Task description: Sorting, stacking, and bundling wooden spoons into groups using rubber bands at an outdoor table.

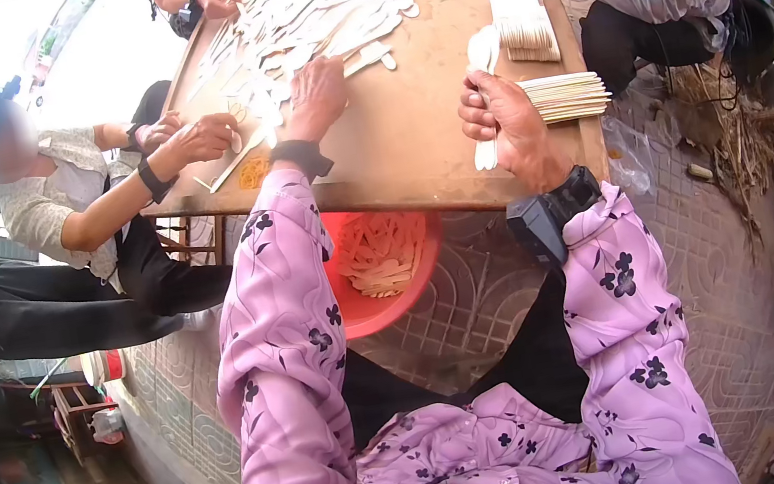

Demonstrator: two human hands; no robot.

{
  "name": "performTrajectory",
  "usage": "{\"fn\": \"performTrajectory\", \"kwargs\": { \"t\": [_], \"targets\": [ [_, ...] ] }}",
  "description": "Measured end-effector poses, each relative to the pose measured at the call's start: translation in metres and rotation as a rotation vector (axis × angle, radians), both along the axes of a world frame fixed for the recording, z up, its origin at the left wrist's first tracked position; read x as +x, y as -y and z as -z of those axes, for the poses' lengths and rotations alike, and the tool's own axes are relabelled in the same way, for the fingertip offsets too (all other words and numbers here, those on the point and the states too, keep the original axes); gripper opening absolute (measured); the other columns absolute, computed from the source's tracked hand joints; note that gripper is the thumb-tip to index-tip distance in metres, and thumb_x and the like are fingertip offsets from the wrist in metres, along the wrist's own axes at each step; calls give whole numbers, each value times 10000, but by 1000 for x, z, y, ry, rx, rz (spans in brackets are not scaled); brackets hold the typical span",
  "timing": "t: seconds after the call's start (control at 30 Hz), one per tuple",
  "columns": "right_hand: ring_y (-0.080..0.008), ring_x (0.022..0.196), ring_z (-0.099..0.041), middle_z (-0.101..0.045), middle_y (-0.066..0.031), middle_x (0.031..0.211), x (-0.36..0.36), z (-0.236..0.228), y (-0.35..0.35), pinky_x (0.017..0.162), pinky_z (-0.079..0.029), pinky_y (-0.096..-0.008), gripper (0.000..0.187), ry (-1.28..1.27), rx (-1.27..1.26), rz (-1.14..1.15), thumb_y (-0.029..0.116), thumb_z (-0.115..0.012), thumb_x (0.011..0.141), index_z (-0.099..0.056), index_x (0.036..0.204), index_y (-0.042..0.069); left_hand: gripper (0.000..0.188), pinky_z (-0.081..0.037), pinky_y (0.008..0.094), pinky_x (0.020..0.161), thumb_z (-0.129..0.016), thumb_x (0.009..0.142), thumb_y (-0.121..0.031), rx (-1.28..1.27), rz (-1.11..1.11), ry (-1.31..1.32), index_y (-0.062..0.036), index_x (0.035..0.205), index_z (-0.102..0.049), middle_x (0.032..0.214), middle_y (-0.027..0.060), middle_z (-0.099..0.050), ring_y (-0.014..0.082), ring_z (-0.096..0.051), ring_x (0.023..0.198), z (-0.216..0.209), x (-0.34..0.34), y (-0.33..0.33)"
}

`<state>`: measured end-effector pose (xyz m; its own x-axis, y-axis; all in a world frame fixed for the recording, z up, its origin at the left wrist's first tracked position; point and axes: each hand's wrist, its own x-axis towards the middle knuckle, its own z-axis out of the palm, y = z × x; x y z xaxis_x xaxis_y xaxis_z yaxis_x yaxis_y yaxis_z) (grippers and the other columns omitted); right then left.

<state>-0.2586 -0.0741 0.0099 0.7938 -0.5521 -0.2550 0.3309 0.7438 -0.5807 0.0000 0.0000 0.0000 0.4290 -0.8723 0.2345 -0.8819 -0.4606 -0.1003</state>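
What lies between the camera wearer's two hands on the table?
In the head view, mostly bare brown tabletop lies between the left hand and right hand; some wooden cutlery pokes out beside the left.

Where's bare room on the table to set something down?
Bare tabletop: between the left hand and right hand, to the near edge; also between the loose utensils and the far stack. Crowded: under those utensils, and along the right edge at the near stack.
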Motion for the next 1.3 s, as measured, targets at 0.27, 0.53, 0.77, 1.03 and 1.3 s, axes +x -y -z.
{"fn": "performTrajectory", "kwargs": {
  "t": [0.27,0.53,0.77,1.03,1.3],
  "targets": [
    [-30,438,-314,-401,29,641,2,2,7,356,-252,-177,162,16,-40,-17,197,-480,927,-436,813,90,180,-451,428,675,-534,729,-194,-70,113,-299,-27,744,-598,758,164,-606,348,-565,757,-11,-6,-20],
    [-35,440,-303,-389,20,634,3,-1,13,351,-244,-181,162,31,-39,-9,189,-501,921,-437,839,65,168,-462,460,703,-509,766,-165,9,183,-164,-12,782,-576,798,208,-610,377,-586,809,-10,-2,-25],
    [-37,436,-303,-393,18,635,5,2,12,349,-244,-180,161,29,-22,-12,182,-503,920,-438,832,64,150,-458,479,699,-488,814,-167,10,179,36,-21,833,-513,788,185,-605,383,-585,770,-5,-6,-24],
    [-37,426,-306,-405,24,630,6,2,13,348,-250,-180,154,22,-47,-19,188,-486,920,-444,815,85,132,-466,442,681,-506,786,-139,-174,-42,-124,-49,850,-580,832,175,-628,353,-608,798,-17,7,-29],
    [-36,427,-305,-406,21,634,7,1,8,349,-252,-181,153,21,-21,-46,187,-477,924,-442,819,80,112,-448,430,716,-547,763,-128,-112,203,-152,-25,773,-589,858,152,-595,345,-571,845,-13,-33,-4]
  ]
}}
